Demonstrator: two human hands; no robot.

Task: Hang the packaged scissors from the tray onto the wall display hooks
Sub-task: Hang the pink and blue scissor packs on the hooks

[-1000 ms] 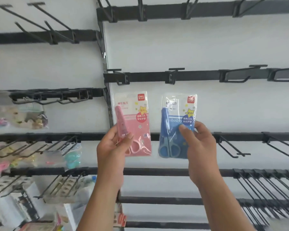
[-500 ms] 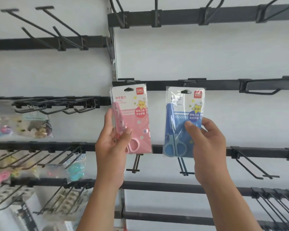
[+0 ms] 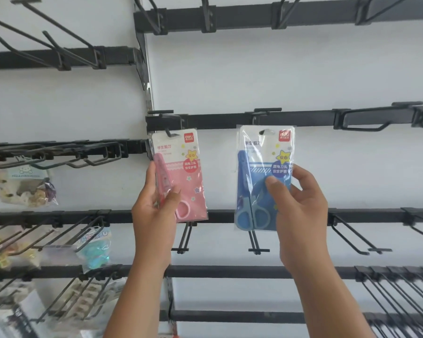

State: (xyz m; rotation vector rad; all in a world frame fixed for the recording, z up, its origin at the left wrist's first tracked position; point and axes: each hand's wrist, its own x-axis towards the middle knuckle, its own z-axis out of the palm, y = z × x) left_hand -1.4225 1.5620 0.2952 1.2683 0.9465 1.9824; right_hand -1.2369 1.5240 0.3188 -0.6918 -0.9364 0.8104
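Left hand clamps pink pack — seemingly on hook; right hand clamps blue pack.

A pink scissors pack and a blue scissors pack, both star-printed with red logos, are seen against black rails.

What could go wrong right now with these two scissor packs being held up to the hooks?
The blue pack sits just below its hook, its hang hole apparently not yet threaded; letting go now would likely drop it. The pink pack looks only on the tip of its hook, so it might slip off. Each hand pinches only the lower part, so a pack could tilt.
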